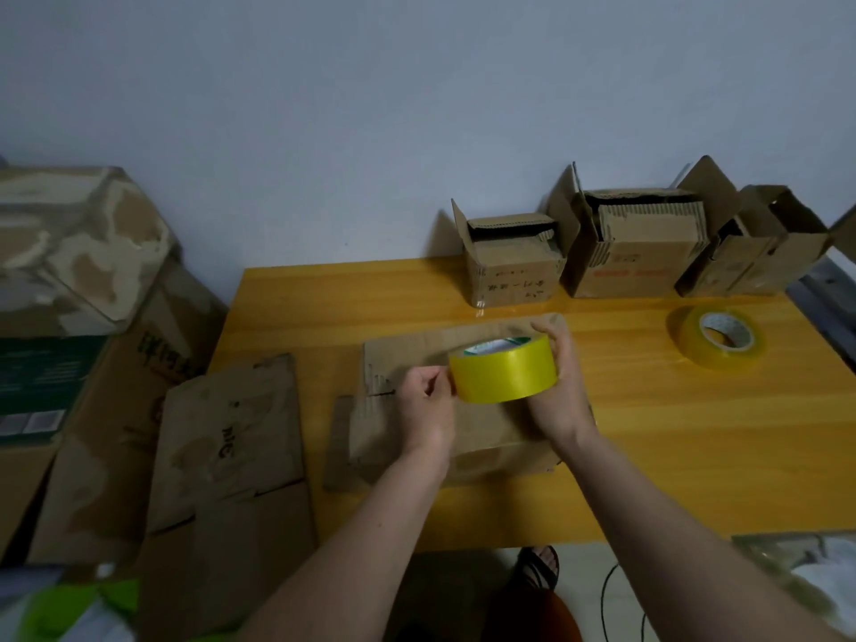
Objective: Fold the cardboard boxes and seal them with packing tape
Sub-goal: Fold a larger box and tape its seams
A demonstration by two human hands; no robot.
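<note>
A yellow tape roll (pixel 502 370) is held above a folded cardboard box (pixel 477 437) in the middle of the wooden table (pixel 671 456). My right hand (pixel 558 386) grips the roll from its right side, fingers over the top. My left hand (pixel 428 400) pinches at the roll's left edge, where the tape end lies. The box rests with its flaps closed and partly hidden under my hands. A flattened cardboard box (pixel 231 433) lies over the table's left edge.
Three folded boxes (pixel 509 271) (pixel 634 252) (pixel 750 257) with open top flaps stand along the wall at the back right. A second, clear tape roll (pixel 715 338) lies flat on the right. Large cartons (pixel 69 317) stack to the left.
</note>
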